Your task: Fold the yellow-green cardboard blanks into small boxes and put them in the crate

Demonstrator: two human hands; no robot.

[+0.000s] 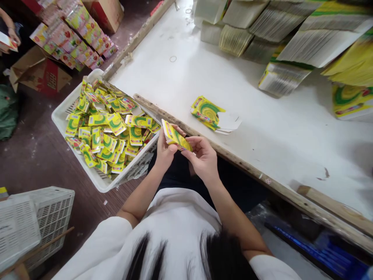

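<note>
1. Small yellow-green printed carton (176,138) — pinched between both grips, just off the bench (262,97) near edge.
2. Left hand (165,149) closed on its lower end — right hand (204,155) fingers closed on the other.

A white table (262,128) is carrying a small pile of flat yellow cartons (208,112) lying just beyond the fingers, with stacks of flat cartons (288,42) leaning in rows along its far side, well away from them. A rubber band (173,58) is lying alone on the bare top, far beyond the fingers. On the brown floor (37,151) a white basket (61,116) of small yellow packets is sitting right beside the fingers.
</note>
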